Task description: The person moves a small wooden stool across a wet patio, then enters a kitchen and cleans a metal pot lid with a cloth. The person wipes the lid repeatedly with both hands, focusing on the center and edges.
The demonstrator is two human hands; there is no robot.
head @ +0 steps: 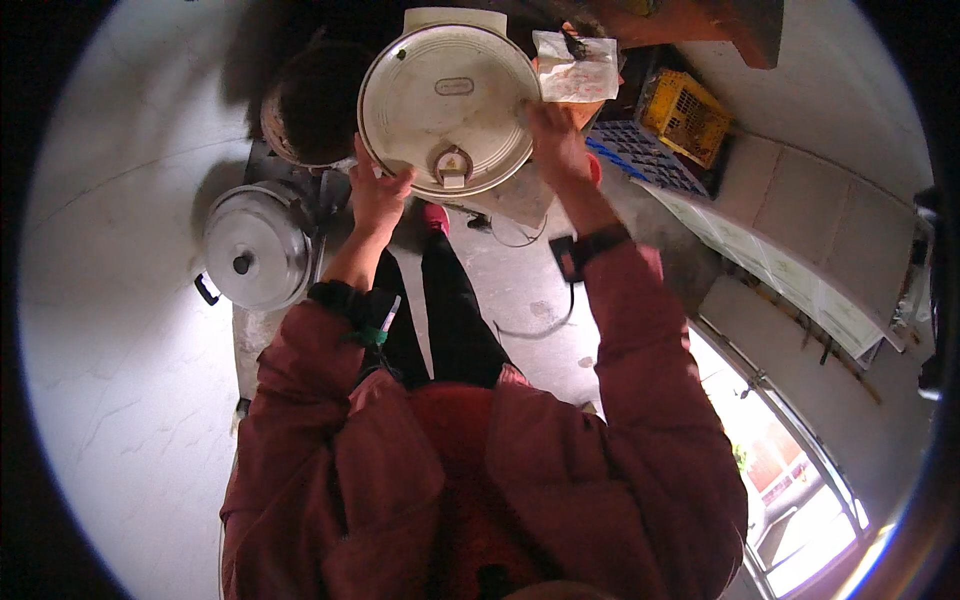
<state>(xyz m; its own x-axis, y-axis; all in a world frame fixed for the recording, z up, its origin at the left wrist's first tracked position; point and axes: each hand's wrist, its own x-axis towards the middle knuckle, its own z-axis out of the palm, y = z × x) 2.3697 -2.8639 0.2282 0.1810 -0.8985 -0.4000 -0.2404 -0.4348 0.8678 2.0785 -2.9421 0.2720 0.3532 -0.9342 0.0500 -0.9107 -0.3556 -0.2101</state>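
A round, cream-coloured lid with ridged rings and a small latch tab near its lower rim lies before me at the top of the view. My left hand is at the lid's lower left edge, its thumb on the rim and its fingers along the side. My right hand is at the lid's right edge, fingers bent against the rim and slightly blurred. What stands under the lid is mostly hidden. A crumpled whitish paper or bag lies just right of the lid.
An aluminium pot with a black-knobbed lid stands at the left near the wall. Behind it is a dark round vessel. At the right are a yellow plastic crate and a grey-blue crate. A dark cable lies on the floor.
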